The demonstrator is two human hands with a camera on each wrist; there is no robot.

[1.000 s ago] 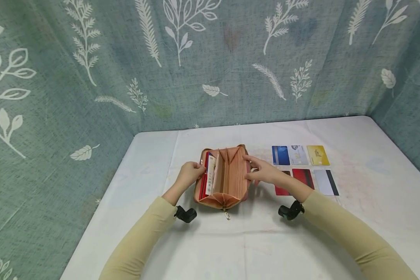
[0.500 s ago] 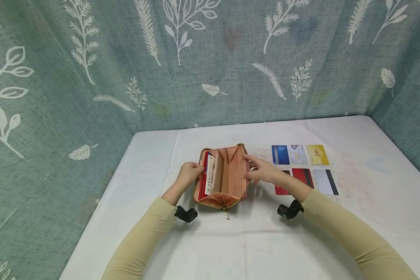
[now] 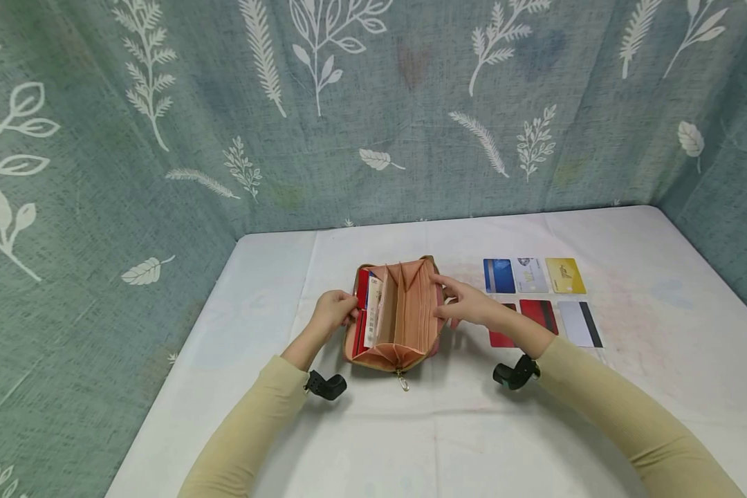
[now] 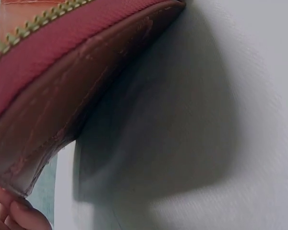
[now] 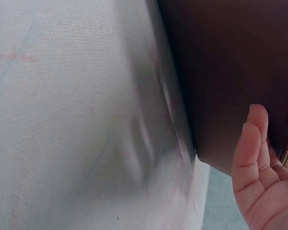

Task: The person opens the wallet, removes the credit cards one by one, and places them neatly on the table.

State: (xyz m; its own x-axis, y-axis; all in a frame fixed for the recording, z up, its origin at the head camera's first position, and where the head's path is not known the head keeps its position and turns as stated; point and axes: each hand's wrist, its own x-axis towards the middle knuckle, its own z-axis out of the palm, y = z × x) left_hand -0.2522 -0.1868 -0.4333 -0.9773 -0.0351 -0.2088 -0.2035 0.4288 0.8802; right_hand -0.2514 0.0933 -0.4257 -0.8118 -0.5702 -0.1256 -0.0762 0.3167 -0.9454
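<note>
We judge it best to keep the pink leather accordion wallet [image 3: 395, 315], lying mid-table on the white cloth [image 3: 411, 429], spread steadily: our left hand [image 3: 331, 311] grips its left wall beside the cards tucked inside [image 3: 370, 309] and our right hand [image 3: 469, 304] clasps its right wall. The head view alone shows the open pockets and the six loose plastic cards [image 3: 540, 299] to the right, while the wrist views show only the wallet's outer walls, zip teeth [image 4: 33, 26] and fingertips [image 5: 254, 139].
</note>
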